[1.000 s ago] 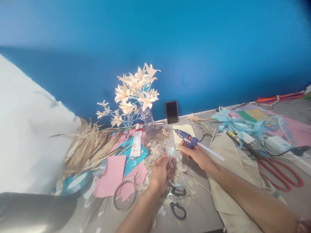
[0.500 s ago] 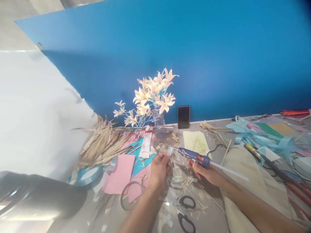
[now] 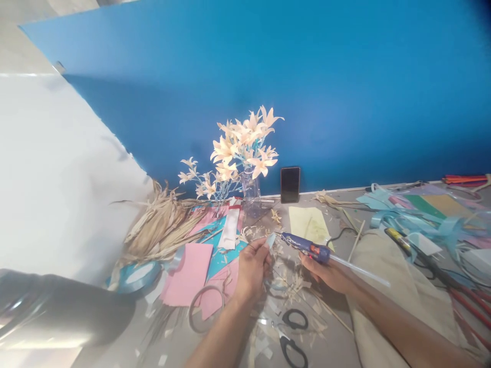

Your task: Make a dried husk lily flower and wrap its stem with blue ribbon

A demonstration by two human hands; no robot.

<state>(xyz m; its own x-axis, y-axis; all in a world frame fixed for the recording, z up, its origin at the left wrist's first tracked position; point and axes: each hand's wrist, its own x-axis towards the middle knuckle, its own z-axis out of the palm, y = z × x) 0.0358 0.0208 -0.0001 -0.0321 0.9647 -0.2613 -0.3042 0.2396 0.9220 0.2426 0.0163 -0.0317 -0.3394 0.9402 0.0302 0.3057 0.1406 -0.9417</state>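
Note:
In my left hand (image 3: 254, 263), the fingers pinch a small pale-blue piece (image 3: 270, 240) that looks like ribbon or paper. My right hand (image 3: 326, 273) is wrapped round a dark blue glue gun (image 3: 305, 247), a clear glue stick (image 3: 360, 269) sticking out of its back. The gun's nozzle points left, close to the blue piece; whether they touch I cannot tell. Beneath both hands lie dry plant scraps (image 3: 291, 286). Scissors (image 3: 294, 319) with black handles rest nearer to me.
Cream artificial flowers (image 3: 241, 143) stand in a clear vase (image 3: 252, 197) by the blue wall, beside a phone (image 3: 290, 185). Left are dried husks (image 3: 161, 220), pink sheets (image 3: 187, 273) and a blue ribbon roll (image 3: 138, 276). A beige cloth (image 3: 387, 291) and ribbon clutter (image 3: 422, 225) lie right.
Very little differs. The blue piece is tilted slightly differently in my left fingers, and the glue gun stays beside it. My view has shifted a touch.

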